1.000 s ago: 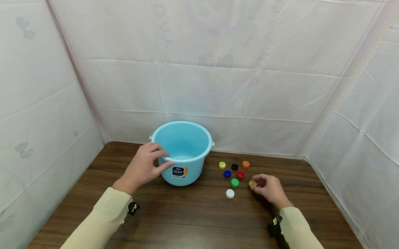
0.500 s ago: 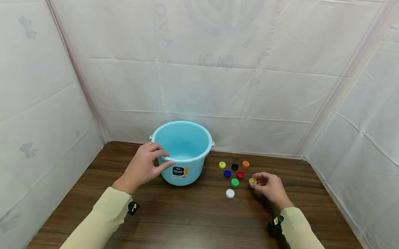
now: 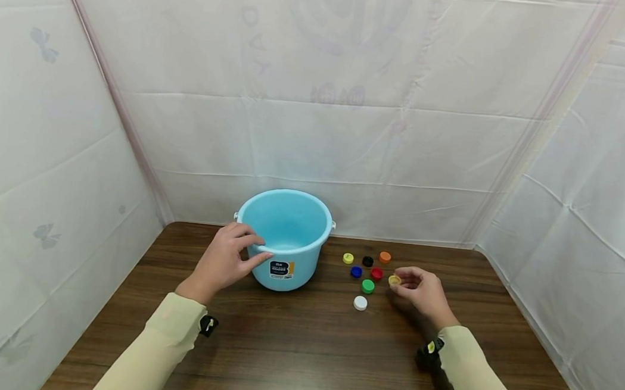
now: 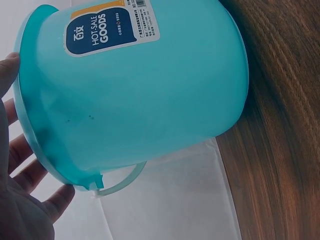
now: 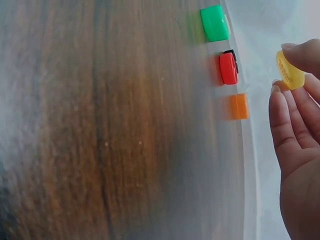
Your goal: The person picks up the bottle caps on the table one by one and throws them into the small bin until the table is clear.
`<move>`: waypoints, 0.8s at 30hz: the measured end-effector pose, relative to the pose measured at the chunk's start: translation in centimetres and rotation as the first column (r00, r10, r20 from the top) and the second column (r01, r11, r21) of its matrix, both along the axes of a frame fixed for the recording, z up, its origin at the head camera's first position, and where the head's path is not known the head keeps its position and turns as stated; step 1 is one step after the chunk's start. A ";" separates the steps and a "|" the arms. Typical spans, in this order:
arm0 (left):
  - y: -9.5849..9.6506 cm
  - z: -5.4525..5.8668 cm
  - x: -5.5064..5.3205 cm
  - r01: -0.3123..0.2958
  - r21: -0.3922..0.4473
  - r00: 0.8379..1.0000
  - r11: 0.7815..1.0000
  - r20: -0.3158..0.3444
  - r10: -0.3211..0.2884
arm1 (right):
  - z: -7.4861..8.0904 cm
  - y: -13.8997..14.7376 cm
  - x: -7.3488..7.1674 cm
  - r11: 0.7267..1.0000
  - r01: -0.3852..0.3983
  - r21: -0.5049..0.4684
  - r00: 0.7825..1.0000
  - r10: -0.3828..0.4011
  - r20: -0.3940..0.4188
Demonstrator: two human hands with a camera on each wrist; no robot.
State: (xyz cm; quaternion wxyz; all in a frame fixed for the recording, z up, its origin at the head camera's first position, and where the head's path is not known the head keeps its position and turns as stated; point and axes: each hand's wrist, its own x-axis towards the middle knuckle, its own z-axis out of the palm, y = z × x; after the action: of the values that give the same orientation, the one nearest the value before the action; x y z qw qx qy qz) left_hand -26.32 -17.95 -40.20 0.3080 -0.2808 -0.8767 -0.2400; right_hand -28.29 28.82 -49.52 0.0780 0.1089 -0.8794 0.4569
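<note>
- A yellow cap (image 3: pixel 395 281) sits pinched between the thumb and fingers of a person's right hand (image 3: pixel 419 292), held clear of the tabletop at the right end of a small scatter of colored caps.
- Nearest to it, just to the left, lies a red cap (image 3: pixel 376 274), with a blue cap (image 3: pixel 356 272) beside it and a green cap (image 3: pixel 368 286) in front of the pair.
- Along the back, left to right, rest a lime-yellow cap (image 3: pixel 348 258), a black cap (image 3: pixel 367 261) and an orange cap (image 3: pixel 385 257); a white cap (image 3: pixel 360 303) lies closest to the person.
- Left of the caps, and apart from them, a light-blue bucket (image 3: pixel 300 266) stands upright, its mouth facing up.
- The person's left hand (image 3: pixel 225 258) grips the bucket's near-left rim, thumb on the outer wall and fingers over the inner side.
- A dark label (image 4: pixel 102 27) on the bucket's front (it reads "HOT-SALE GOODS" from the left wrist) shows an orange patch, while a pale handle (image 4: pixel 131 177) hangs beyond.
- Pale sleeves (image 3: pixel 155 340) and black wrist gear (image 3: pixel 208 325) reach in over a dark wood-grain table (image 3: pixel 303 349).
- White sheeting (image 3: pixel 316 141), creased and faintly printed, rises behind the table and along both sides.
</note>
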 end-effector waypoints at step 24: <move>-0.1 0.0 0.1 0.000 -0.005 1.000 1.000 0.000 0.000 | 1.5 -1.4 0.5 0.985 -0.042 -0.166 0.999 0.041 -0.011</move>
State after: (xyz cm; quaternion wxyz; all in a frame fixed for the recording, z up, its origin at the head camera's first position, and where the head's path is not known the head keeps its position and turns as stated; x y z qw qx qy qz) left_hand -26.26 -18.03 -40.18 0.3072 -0.2817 -0.8774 -0.2377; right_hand -27.80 27.47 -48.01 0.0807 0.1222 -0.8354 0.5298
